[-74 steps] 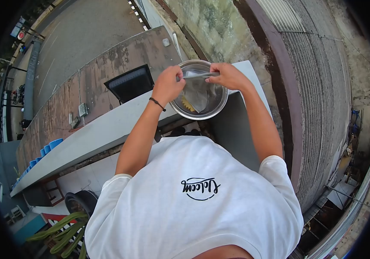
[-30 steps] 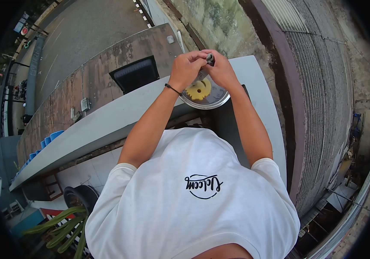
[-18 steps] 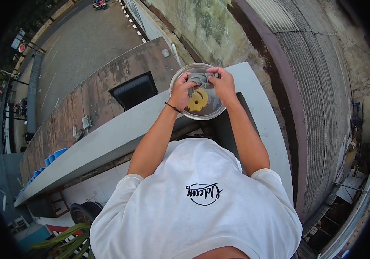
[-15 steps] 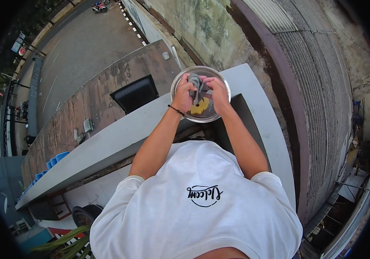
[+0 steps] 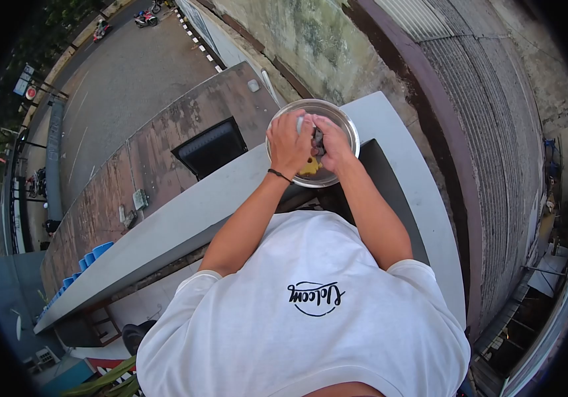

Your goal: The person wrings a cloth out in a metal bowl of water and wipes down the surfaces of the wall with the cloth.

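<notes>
My left hand and my right hand press together over a round metal basin. Between them a bunched grey cloth is squeezed, mostly covered by my fingers and palms. My left hand lies over it from the left, its back turned up, while the right closes from the other side. Below the cloth, a yellow thing with a scalloped edge and dark holes, perhaps a sponge, lies in the basin, partly hidden by my hands.
The basin rests on a curved grey ledge. Left of it stands a black panel above a lower weathered roof. Beyond the ledge on the right runs corrugated roofing. Motorbikes are at the road, far below.
My hands have closed together around the cloth, and the left has turned over it. Less of the cloth and the yellow thing shows. The view has shifted slightly.
</notes>
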Motion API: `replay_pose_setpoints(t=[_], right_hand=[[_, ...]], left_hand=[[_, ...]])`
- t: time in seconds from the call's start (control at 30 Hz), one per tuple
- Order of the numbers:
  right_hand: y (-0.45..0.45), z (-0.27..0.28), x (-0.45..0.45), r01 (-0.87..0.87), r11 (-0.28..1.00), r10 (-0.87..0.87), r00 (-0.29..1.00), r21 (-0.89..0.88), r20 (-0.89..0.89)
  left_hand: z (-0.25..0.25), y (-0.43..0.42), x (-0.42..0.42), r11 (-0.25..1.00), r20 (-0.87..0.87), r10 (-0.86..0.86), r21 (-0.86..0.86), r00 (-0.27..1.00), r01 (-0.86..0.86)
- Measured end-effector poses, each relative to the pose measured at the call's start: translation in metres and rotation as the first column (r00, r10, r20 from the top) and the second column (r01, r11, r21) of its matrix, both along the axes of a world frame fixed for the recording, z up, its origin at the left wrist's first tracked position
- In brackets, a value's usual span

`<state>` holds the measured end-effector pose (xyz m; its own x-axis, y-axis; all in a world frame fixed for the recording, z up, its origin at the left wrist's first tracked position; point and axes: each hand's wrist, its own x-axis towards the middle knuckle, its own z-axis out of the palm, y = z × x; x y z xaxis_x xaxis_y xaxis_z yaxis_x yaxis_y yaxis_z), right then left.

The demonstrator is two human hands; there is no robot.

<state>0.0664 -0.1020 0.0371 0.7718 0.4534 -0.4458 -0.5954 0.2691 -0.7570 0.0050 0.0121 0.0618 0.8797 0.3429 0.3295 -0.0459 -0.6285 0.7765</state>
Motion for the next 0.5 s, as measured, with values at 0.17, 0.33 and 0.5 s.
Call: replay_pose_setpoints(t=[0.17, 0.33, 0.5], right_hand=[[0.004, 0.025, 0.01, -0.115, 0.988, 0.118, 0.993, -0.103, 0.023], [0.006, 0.026, 0.022, -0.172, 0.985, 0.171, 0.984, 0.015, 0.051], [0.013, 0.029, 0.024, 0.02, 0.981, 0.033, 0.963, -0.195, 0.268]], left_hand=[[-0.031, 0.022, 0.001, 0.962, -0.061, 0.062, -0.262, 0.996, -0.076], [-0.041, 0.029, -0.001, 0.941, -0.039, 0.06, -0.332, 0.997, -0.07], [-0.036, 0.031, -0.003, 0.935, -0.041, 0.012, -0.354, 0.999, -0.026]])
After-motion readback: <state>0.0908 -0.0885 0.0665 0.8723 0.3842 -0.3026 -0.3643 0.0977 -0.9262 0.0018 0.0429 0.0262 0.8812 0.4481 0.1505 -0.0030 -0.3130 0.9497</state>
